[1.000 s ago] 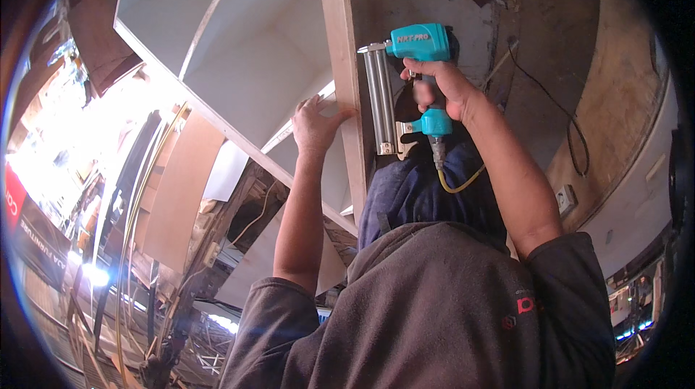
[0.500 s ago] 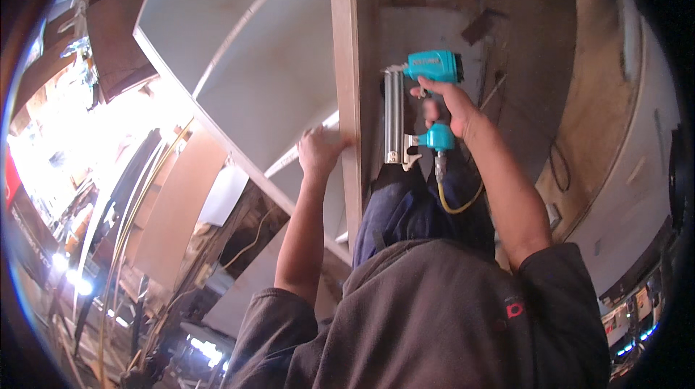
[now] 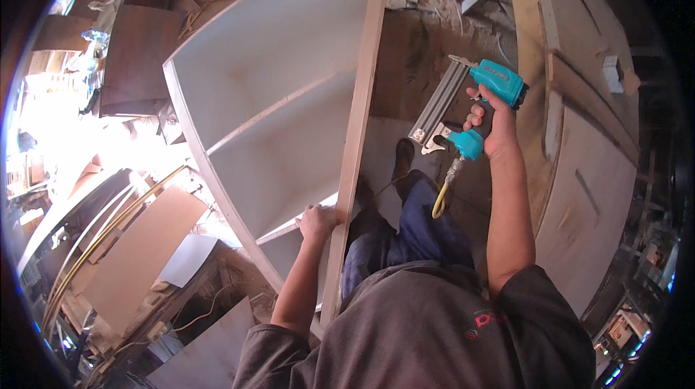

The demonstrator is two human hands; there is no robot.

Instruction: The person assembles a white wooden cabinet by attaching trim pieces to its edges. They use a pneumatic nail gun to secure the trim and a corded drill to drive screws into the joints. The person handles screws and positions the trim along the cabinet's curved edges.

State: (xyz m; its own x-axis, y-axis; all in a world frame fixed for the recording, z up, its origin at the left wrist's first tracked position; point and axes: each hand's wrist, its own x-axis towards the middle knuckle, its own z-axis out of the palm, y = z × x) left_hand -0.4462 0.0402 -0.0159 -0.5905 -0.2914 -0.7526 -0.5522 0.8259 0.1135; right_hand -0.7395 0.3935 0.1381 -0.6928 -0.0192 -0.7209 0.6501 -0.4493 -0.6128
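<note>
- Right hand [image 3: 498, 125]: closed, fingers wrapped around the dark handle of the nail gun [image 3: 501, 83].
- Nail gun: located right of the cabinet [image 3: 304, 34], with a visible gap between the two. Teal body uppermost; silver magazine [image 3: 440, 103] slanting down toward the left.
- Hose [image 3: 439, 201]: yellow, joined to the base of the nail gun by a metal fitting; hangs in a bend above the trousers [image 3: 427, 226].
- Left hand [image 3: 316, 224]: in contact with the cabinet beside the side panel [image 3: 360, 114], fingers bent at the lower shelf [image 3: 289, 220]. Whether it grips firmly cannot be told.
- Cabinet: open-fronted, pale inside, standing at a slant left of the person. Upper shelf [image 3: 279, 109] and lower shelf divide the interior; no contents noted in the two larger compartments.
- Shoe [image 3: 404, 159]: dark, on the floor between cabinet and nail gun.
- Left surroundings: brown board [image 3: 148, 244] next to a white sheet [image 3: 190, 259].
- Right surroundings: large pale board [image 3: 594, 197], well apart from the cabinet.
</note>
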